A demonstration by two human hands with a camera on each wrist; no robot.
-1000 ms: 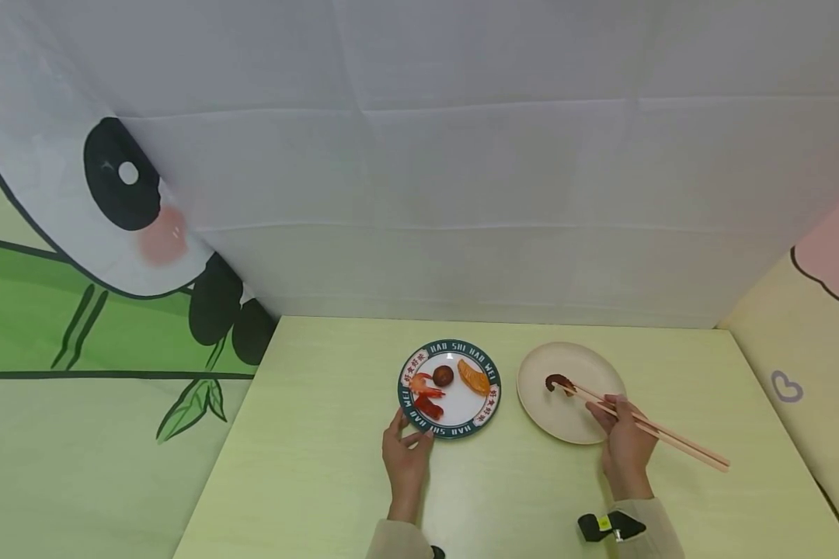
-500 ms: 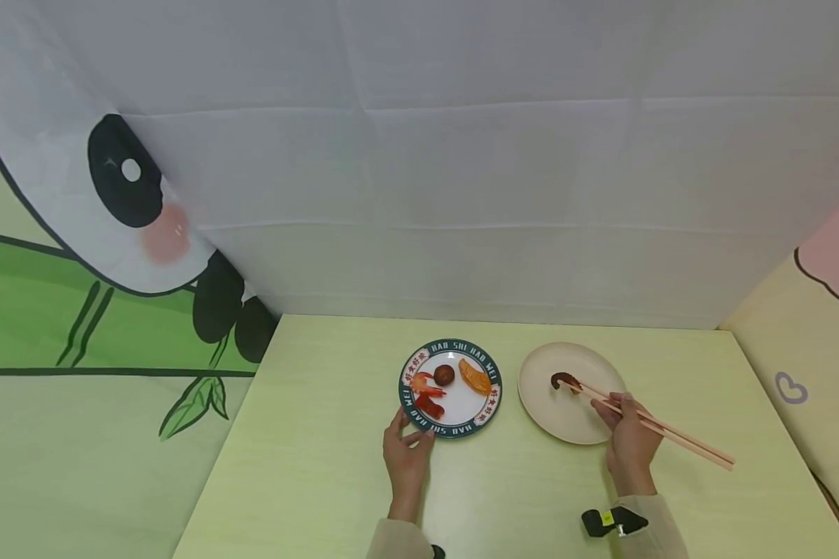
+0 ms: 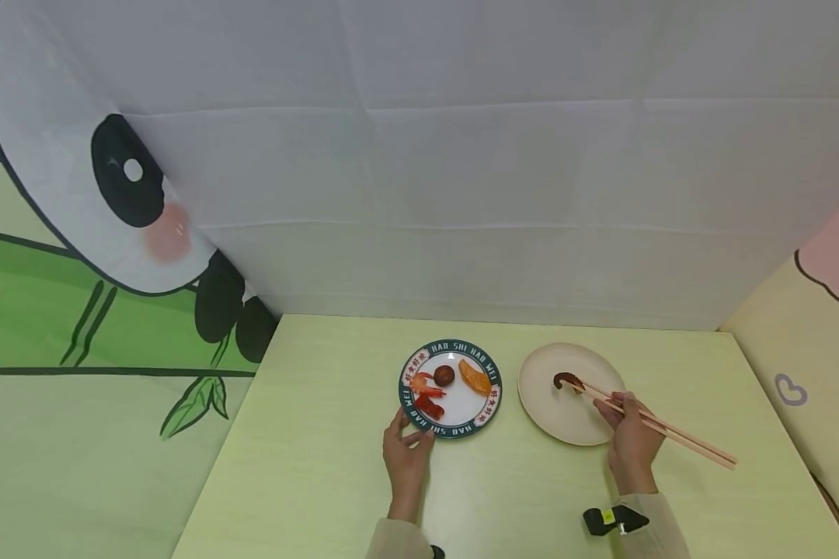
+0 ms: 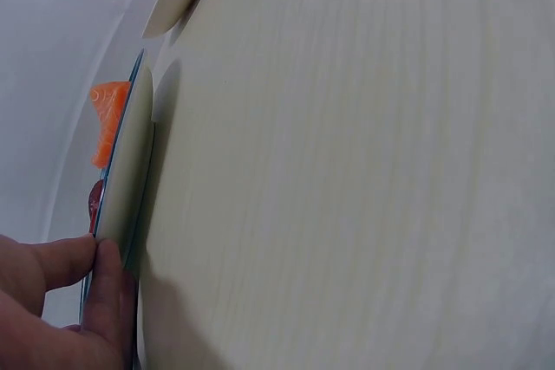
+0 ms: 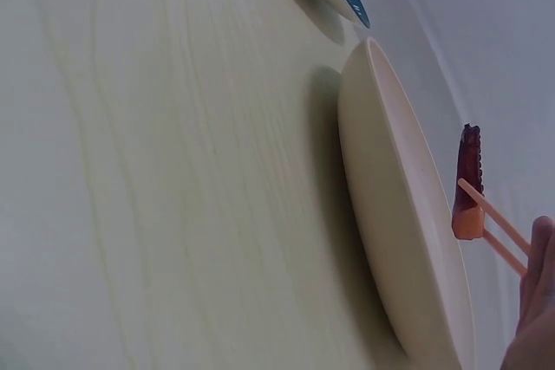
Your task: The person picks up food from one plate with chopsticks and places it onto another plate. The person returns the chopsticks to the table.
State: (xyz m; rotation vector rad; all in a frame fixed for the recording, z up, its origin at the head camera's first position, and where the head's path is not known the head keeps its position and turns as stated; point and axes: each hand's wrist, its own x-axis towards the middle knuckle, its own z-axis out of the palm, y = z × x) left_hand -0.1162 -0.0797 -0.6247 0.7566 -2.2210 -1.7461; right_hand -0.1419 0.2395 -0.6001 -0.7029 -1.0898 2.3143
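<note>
My left hand pinches the near-left rim of a small white plate with a dark green lettered border. On this plate lie a brown ball, an orange slice, a red-and-white piece and a red piece. With my right hand I hold a pair of wooden chopsticks. Their tips grip a dark, curled octopus tentacle with a bumpy edge and an orange end. From the head view it overlaps the cream plate; the right wrist view shows it raised above that plate's rim.
Both plates stand side by side on a pale yellow table, with a narrow gap between them. A white cloth wall rises behind the table. Printed panda cloth hangs on the left, and a cream panel runs along the right.
My right hand has shifted slightly to the right, carrying the chopsticks and the tentacle with it. My left hand stays in place on the green-bordered plate.
</note>
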